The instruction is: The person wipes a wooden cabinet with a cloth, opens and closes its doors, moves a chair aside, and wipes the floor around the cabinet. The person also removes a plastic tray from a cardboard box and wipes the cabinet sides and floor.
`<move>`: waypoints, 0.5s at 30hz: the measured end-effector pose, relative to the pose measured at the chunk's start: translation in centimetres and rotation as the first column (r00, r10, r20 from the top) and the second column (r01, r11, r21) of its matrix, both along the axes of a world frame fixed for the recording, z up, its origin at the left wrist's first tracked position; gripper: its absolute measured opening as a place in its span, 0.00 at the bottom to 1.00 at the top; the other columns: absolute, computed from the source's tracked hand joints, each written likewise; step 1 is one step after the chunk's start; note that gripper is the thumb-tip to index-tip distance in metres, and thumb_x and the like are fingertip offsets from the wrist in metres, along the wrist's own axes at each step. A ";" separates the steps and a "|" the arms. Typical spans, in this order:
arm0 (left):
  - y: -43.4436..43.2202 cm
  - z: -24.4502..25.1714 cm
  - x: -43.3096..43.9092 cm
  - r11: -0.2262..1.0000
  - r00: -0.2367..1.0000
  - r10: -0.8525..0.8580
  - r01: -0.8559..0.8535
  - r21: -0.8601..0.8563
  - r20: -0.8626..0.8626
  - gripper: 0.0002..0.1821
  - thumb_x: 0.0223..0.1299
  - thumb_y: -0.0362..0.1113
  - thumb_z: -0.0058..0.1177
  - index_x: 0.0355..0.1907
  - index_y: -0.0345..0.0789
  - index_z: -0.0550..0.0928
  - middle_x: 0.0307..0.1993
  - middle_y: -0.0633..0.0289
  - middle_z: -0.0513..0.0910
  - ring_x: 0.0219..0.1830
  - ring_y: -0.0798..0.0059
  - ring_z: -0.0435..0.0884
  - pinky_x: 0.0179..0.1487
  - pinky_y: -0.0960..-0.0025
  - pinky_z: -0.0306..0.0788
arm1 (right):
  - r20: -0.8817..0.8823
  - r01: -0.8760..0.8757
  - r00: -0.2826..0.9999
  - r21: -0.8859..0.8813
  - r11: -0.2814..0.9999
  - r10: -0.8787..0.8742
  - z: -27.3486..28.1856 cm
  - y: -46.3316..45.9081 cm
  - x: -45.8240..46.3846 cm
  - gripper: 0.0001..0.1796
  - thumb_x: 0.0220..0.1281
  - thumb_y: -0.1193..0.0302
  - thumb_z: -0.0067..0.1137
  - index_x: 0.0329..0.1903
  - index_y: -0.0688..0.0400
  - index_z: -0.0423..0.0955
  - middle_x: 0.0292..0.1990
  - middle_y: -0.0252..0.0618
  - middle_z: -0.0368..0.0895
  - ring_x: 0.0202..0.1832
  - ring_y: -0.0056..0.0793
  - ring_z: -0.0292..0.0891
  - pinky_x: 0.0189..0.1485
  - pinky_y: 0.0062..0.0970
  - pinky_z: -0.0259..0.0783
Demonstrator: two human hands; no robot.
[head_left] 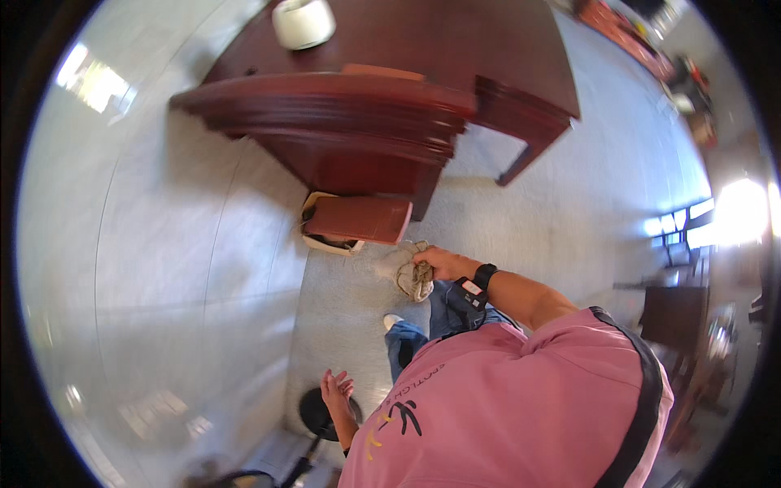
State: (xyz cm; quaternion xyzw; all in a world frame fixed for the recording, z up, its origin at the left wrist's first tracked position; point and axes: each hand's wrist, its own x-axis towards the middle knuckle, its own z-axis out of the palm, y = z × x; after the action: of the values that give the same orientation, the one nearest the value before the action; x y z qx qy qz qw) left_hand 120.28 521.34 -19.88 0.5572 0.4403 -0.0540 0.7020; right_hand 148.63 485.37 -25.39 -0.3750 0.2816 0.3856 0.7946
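Observation:
My right hand (440,263) grips a bunched, beige-grey cloth (416,282) in front of my legs, above the floor. A black band circles that wrist. My left hand (337,389) is low in the view with its fingers apart and nothing in it. Behind it in the picture is a round black disc (314,412) on a dark pole. Ahead of me is a dark-red wooden desk (390,36) with a moulded edge. At its foot sits a pale open box (332,245), partly covered by a reddish-brown panel (363,218), not far from the cloth.
A white, rounded cylindrical object (303,24) stands on the desktop. One desk leg (512,163) reaches the pale tiled floor (171,244). Dark wooden furniture (674,317) is blurred at the right, near a bright window (741,210). Various items line the upper right.

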 end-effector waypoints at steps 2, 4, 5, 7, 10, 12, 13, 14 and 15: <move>1.6 2.1 4.4 0.981 0.984 -0.166 0.171 0.089 -0.062 0.24 0.72 0.47 0.46 0.66 0.40 0.68 0.44 0.55 0.84 0.34 0.72 0.82 0.36 0.72 0.75 | -0.042 0.176 0.984 0.011 0.984 -0.176 -1.3 -1.6 -2.3 0.07 0.57 0.81 0.57 0.40 0.67 0.76 0.37 0.45 0.83 0.36 0.39 0.83 0.41 0.42 0.81; 1.3 5.6 8.5 0.913 0.929 -0.364 0.371 0.171 -0.069 0.24 0.72 0.46 0.47 0.65 0.39 0.69 0.45 0.57 0.83 0.35 0.74 0.82 0.40 0.72 0.74 | -0.083 0.348 0.934 -0.007 0.938 -0.347 -1.6 -3.4 -4.9 0.08 0.59 0.79 0.59 0.41 0.66 0.77 0.37 0.45 0.83 0.36 0.40 0.83 0.43 0.39 0.81; 0.6 6.9 10.8 0.847 0.876 -0.480 0.477 0.235 -0.052 0.24 0.72 0.46 0.47 0.66 0.39 0.69 0.46 0.57 0.83 0.35 0.74 0.81 0.40 0.72 0.74 | -0.022 0.378 0.926 0.065 0.923 -0.377 -1.8 -4.3 -6.1 0.11 0.61 0.75 0.58 0.45 0.65 0.76 0.41 0.45 0.83 0.41 0.40 0.82 0.48 0.40 0.79; -2.2 9.8 14.9 0.672 0.742 -0.666 0.642 0.368 -0.078 0.24 0.72 0.45 0.47 0.66 0.38 0.69 0.46 0.57 0.83 0.36 0.75 0.81 0.42 0.71 0.73 | 0.059 0.428 0.892 0.201 0.881 -0.447 -1.7 -6.7 -8.0 0.17 0.66 0.68 0.56 0.53 0.64 0.74 0.49 0.44 0.82 0.50 0.41 0.80 0.57 0.42 0.75; -8.6 13.1 20.2 0.454 0.517 -0.852 0.809 0.373 -0.082 0.24 0.73 0.44 0.46 0.67 0.36 0.68 0.50 0.57 0.82 0.41 0.76 0.80 0.47 0.72 0.72 | -0.079 0.602 0.793 0.257 0.756 -0.605 -1.6 -10.7 -10.1 0.30 0.70 0.48 0.48 0.58 0.63 0.71 0.56 0.45 0.79 0.59 0.44 0.74 0.66 0.46 0.66; -13.5 13.8 23.6 0.346 0.397 -0.915 0.867 0.359 -0.077 0.25 0.74 0.44 0.46 0.67 0.36 0.67 0.54 0.56 0.80 0.44 0.76 0.79 0.50 0.71 0.72 | -0.130 0.702 0.703 0.285 0.653 -0.699 -1.8 -13.0 -10.4 0.38 0.68 0.39 0.41 0.57 0.63 0.71 0.53 0.45 0.79 0.57 0.43 0.74 0.65 0.46 0.65; -15.8 13.7 25.3 0.312 0.352 -0.934 0.888 0.337 -0.064 0.25 0.74 0.44 0.46 0.68 0.36 0.67 0.56 0.56 0.79 0.47 0.75 0.79 0.52 0.70 0.72 | -0.119 0.719 0.671 0.344 0.603 -0.732 -2.1 -14.0 -10.3 0.42 0.67 0.34 0.38 0.56 0.63 0.71 0.51 0.45 0.79 0.56 0.42 0.73 0.64 0.46 0.65; -18.2 13.5 26.5 0.282 0.312 -0.949 0.906 0.317 -0.049 0.25 0.74 0.44 0.46 0.68 0.36 0.66 0.57 0.56 0.77 0.49 0.74 0.79 0.54 0.70 0.72 | -0.196 0.780 0.616 0.290 0.555 -0.763 -2.7 -15.0 -9.9 0.41 0.70 0.37 0.34 0.60 0.63 0.68 0.54 0.46 0.77 0.56 0.42 0.73 0.64 0.45 0.63; -20.5 13.4 27.4 0.272 0.303 -0.952 0.901 0.338 -0.040 0.26 0.74 0.44 0.46 0.69 0.37 0.65 0.59 0.55 0.76 0.51 0.74 0.78 0.56 0.69 0.71 | -0.162 0.774 0.616 0.306 0.555 -0.771 -3.1 -15.9 -9.7 0.39 0.72 0.39 0.33 0.61 0.63 0.67 0.53 0.46 0.78 0.55 0.42 0.73 0.64 0.45 0.64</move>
State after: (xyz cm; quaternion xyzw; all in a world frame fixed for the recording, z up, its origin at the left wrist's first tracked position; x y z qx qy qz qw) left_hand 147.68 500.80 -6.50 0.8092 -0.0280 -0.3391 0.4790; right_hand 138.93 469.45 -28.47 -0.0658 0.3484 0.0433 0.9340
